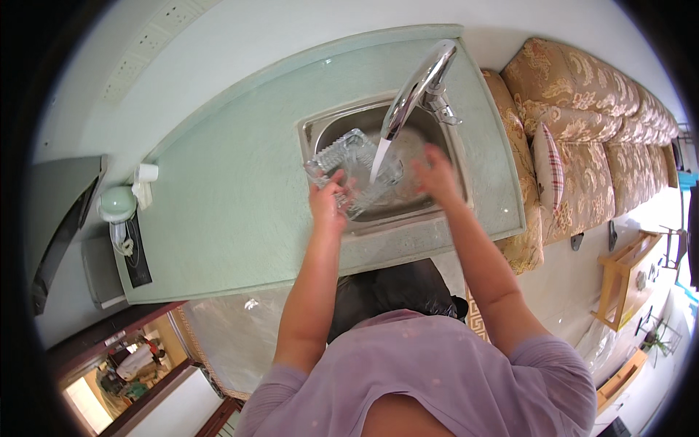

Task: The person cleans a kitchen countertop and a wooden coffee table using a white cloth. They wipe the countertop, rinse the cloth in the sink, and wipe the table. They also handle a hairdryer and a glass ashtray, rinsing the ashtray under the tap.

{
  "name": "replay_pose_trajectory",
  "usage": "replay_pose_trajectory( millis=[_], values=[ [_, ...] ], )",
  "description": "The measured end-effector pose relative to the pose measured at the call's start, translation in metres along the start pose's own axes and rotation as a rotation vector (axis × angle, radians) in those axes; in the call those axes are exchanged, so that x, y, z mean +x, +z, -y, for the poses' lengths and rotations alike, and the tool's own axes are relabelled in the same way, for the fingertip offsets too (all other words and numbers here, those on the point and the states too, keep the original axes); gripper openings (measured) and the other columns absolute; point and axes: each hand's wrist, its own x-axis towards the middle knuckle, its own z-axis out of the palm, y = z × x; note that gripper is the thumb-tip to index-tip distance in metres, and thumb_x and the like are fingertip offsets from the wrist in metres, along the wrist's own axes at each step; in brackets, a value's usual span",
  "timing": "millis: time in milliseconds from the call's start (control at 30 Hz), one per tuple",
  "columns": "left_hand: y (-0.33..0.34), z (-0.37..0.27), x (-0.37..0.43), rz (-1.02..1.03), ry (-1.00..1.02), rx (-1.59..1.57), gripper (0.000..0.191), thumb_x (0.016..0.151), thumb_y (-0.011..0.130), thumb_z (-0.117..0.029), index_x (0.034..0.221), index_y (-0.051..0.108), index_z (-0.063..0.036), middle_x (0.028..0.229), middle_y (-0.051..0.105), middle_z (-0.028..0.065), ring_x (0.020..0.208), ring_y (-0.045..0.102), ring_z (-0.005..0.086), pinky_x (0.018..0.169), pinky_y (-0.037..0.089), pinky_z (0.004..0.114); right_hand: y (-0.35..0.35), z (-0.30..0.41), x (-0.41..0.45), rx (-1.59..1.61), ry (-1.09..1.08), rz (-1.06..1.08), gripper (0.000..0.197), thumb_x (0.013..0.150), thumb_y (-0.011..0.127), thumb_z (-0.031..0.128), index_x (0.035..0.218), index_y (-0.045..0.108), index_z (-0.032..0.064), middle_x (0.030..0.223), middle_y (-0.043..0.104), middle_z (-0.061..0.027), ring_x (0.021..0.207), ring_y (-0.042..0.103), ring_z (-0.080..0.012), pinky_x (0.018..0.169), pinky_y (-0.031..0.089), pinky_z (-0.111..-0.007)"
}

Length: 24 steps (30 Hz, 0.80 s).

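Water runs from a chrome faucet (415,84) into a stainless steel sink (322,123). Beneath the stream, a clear ribbed plastic container (352,146) is tilted in the basin. My left hand (330,202) grips its near left edge, close to the sink's left rim. On the right side of the basin, my right hand (435,175) is blurred, with its fingers apart and nothing seen in them. The faucet's lever (448,113) stands behind that hand. Splashing water and blur hide the container's lower part.
The sink is set in a pale green countertop (235,164). At its left end stand a green-lidded appliance (117,204), a white roll (146,172) and a black panel (137,257). A patterned sofa (584,164) adjoins the counter's right side. A black bag (390,292) is below the front edge.
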Motion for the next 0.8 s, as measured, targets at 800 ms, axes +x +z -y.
replay_pose_trajectory(
  millis=[800],
  values=[
    [0.037, 0.053, -0.025, 0.031, 0.019, -0.302, 0.035, 0.081, 0.049, 0.000, 0.114, 0.041, -0.0057, 0.108, 0.054, 0.0126, 0.089, 0.060, 0.0300, 0.073, 0.053, 0.041, -0.059, 0.016, 0.088, -0.089, -0.237, -0.410, 0.028, 0.080, 0.047, 0.025, 0.087, 0.065, 0.0043, 0.072, 0.064, -0.0112, 0.067, 0.063, -0.0216, 0.064, 0.047, -0.033]
  ],
)
